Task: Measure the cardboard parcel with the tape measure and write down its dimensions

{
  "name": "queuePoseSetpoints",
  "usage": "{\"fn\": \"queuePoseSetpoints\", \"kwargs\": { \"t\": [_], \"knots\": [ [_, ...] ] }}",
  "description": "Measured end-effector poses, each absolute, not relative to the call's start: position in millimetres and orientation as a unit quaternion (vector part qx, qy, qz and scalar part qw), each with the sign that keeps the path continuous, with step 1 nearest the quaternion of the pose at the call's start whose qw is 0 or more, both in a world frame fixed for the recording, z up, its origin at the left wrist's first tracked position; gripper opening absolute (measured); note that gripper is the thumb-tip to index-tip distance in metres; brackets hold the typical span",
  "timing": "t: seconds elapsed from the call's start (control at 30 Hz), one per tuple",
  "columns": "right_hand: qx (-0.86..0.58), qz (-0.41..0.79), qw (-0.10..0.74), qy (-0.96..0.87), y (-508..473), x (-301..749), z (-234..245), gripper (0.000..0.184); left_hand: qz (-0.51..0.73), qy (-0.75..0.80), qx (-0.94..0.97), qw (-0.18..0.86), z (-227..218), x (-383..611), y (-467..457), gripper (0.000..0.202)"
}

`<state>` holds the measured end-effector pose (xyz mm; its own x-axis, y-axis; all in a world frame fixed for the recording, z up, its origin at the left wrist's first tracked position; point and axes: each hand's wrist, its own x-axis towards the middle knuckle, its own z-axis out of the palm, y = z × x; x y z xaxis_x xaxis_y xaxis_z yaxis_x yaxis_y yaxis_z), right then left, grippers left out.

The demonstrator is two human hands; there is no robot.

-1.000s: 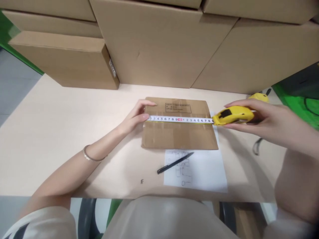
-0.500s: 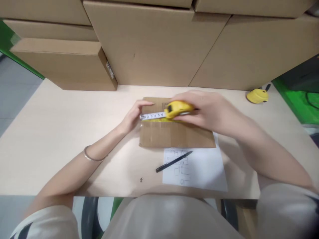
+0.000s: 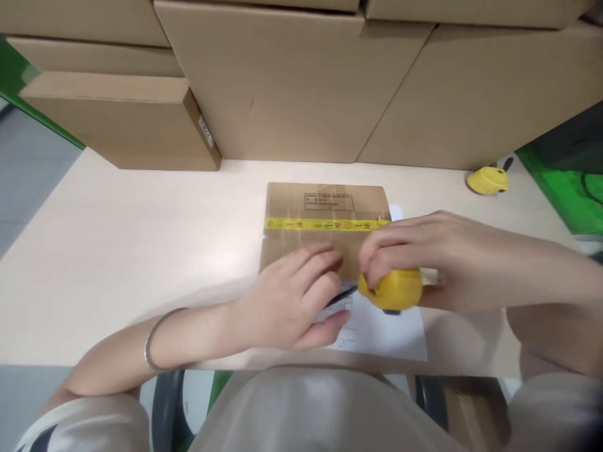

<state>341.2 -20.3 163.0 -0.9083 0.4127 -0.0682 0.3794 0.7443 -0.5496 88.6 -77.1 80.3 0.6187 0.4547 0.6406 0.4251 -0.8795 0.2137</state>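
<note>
A small cardboard box [image 3: 306,245] lies flat on the table, with yellow printed tape across it and a boxed label above the tape. My right hand [image 3: 419,251] grips a yellow tape measure [image 3: 396,290] over the box's lower right corner; no blade shows out of its case. Beside it, my left hand [image 3: 296,298] hovers at the box's front edge, thumb and fingers apart around a black pen [image 3: 342,295]. No contact with the pen is visible. Under the hands lies a white sheet of paper [image 3: 400,336] with handwriting, partly covered by the box.
Large cardboard boxes [image 3: 292,88] are stacked along the back of the table [image 3: 117,251]. A thinner box [image 3: 122,129] leans at the back left. Another yellow tape measure [image 3: 487,180] rests at the back right, near the table's edge.
The tape blade has gone back into its case. My right hand has brought the tape measure right and nearer to me. My left hand has left the box's left edge for the pen.
</note>
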Motion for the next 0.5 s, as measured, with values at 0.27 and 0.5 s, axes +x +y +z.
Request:
{"fn": "queuePoseSetpoints", "kwargs": {
  "t": [0.27,0.5],
  "knots": [
    [-0.226,0.285,-0.017,-0.932,13,336,163,0.035,0.264,0.17,0.944,-0.096,56,93,-72,0.058],
    [-0.317,0.276,-0.033,-0.907,105,333,167,0.033,0.24,0.212,0.936,-0.148,50,101,-79,0.067]
  ]
}}
